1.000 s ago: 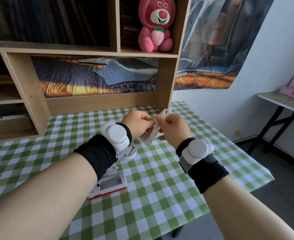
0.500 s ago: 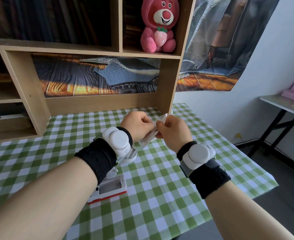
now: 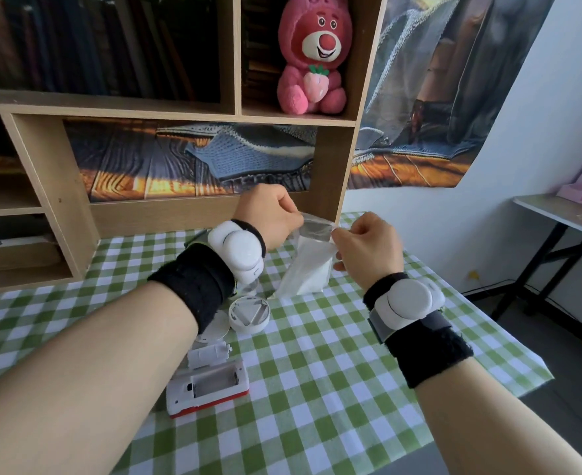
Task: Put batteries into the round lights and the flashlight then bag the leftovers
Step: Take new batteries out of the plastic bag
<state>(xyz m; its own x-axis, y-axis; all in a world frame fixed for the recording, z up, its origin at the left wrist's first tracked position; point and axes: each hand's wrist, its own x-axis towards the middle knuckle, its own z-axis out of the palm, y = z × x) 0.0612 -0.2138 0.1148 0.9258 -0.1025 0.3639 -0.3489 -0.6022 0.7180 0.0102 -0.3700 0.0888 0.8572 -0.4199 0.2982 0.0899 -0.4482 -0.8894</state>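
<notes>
Head view, the only one: both hands are raised above the worktop (image 3: pixel 317 399), close together, the left hand (image 3: pixel 268 214) and right hand (image 3: pixel 368 243) each pinching one lip of a clear plastic bag (image 3: pixel 308 265) and holding its mouth apart. I can't tell what is inside it. Below, a round light (image 3: pixel 249 314) lies back-up and a white-and-red flashlight (image 3: pixel 210 389) lies with its battery bay open and seemingly empty, its cover (image 3: pixel 207 354) loose beside it, so loading looks not yet done. The bag is thin, crinkly film; the lights are smooth hard plastic; the checked cloth lies flat
</notes>
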